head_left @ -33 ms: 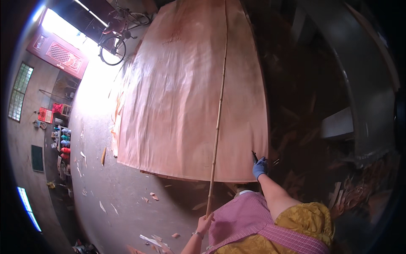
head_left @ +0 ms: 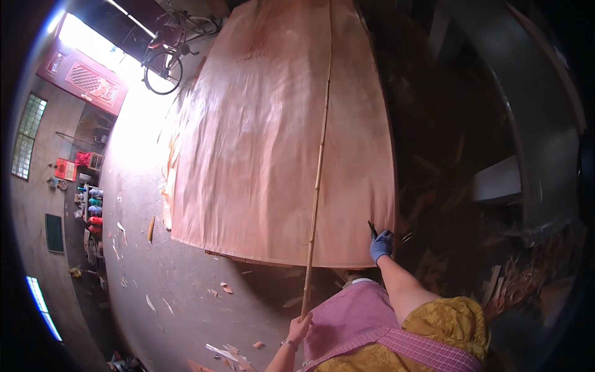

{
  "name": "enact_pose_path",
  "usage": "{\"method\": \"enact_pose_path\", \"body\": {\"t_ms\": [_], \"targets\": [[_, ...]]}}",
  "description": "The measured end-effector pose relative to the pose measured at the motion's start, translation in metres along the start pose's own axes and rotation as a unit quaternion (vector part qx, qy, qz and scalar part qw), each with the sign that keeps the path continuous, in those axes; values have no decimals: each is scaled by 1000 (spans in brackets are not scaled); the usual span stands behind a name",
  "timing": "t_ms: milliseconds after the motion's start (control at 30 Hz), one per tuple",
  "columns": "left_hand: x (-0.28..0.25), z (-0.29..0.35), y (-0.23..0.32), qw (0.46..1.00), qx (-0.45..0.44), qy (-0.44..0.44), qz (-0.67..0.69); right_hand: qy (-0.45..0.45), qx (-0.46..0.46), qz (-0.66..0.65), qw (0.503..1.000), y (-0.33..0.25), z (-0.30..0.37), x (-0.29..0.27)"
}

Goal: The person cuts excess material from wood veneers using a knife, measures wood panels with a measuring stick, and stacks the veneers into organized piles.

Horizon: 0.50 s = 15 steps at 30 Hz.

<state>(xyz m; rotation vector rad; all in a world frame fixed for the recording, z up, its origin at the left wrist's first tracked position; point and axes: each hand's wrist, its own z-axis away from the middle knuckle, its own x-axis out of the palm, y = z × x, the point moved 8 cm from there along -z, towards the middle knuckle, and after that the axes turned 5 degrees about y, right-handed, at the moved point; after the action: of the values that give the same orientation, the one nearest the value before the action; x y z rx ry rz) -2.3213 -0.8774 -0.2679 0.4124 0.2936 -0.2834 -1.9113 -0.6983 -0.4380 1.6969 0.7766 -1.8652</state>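
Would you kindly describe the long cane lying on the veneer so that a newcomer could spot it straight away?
Start at the big pinkish veneer sheet that fills the middle of the view. A thin, pale bamboo cane runs lengthwise over its right half, with the near end in the left hand. It is the only long, jointed rod there, unlike the short dark tool in the blue-gloved right hand.

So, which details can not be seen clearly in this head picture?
- Dark tool in the right hand: too small to identify.
- Far end of the bamboo pole, held by the left hand: cut off at the top edge.
- Area right of the veneer sheet: too dark.
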Motion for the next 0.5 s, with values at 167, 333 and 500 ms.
{"method": "enact_pose_path", "body": {"t_ms": [167, 333, 500], "targets": [[-40, -36, 3, 998, 15, 63, 19, -100, -10, -12, 995, -19, 9, -3], [-52, -77, 34, 988, 125, 37, 78, -45, 5, -129, 991, -30, 1, -39], [-86, -134, 79, 986, 148, 28, 77, -119, 90, -173, 973, -53, 6, -25]]}}
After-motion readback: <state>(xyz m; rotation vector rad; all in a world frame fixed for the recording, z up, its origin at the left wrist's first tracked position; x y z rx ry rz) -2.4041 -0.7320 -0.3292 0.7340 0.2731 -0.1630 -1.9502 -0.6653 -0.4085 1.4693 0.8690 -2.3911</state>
